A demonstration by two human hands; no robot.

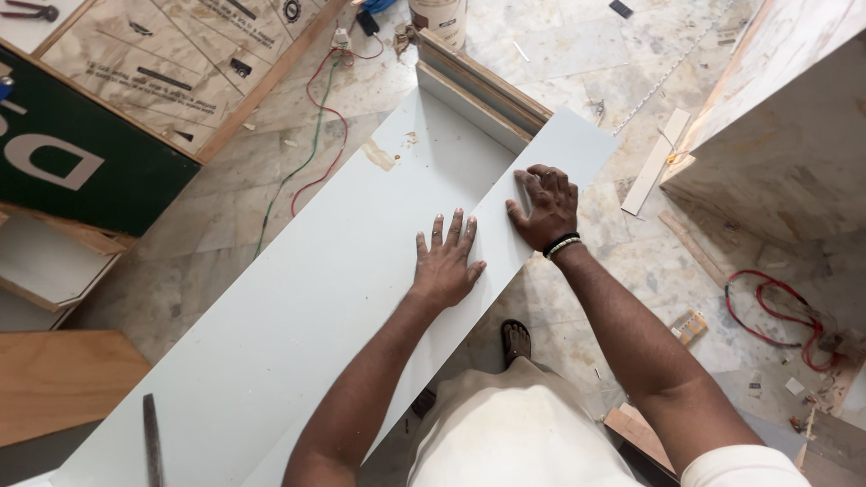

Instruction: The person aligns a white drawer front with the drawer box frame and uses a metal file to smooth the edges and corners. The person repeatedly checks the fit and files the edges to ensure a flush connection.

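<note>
The narrow white strip (pixel 505 234) is being pressed flat onto the big white panel (pixel 298 307), left hand (pixel 445 264) and right hand (pixel 544 206) both open-palmed, nothing gripped. Strip's already being lined up along the panel's edge; fixing looks undone.

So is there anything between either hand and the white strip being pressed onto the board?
Nothing visible. The left hand lies flat where the white strip meets the white board, and the right hand presses directly on the strip.
</note>
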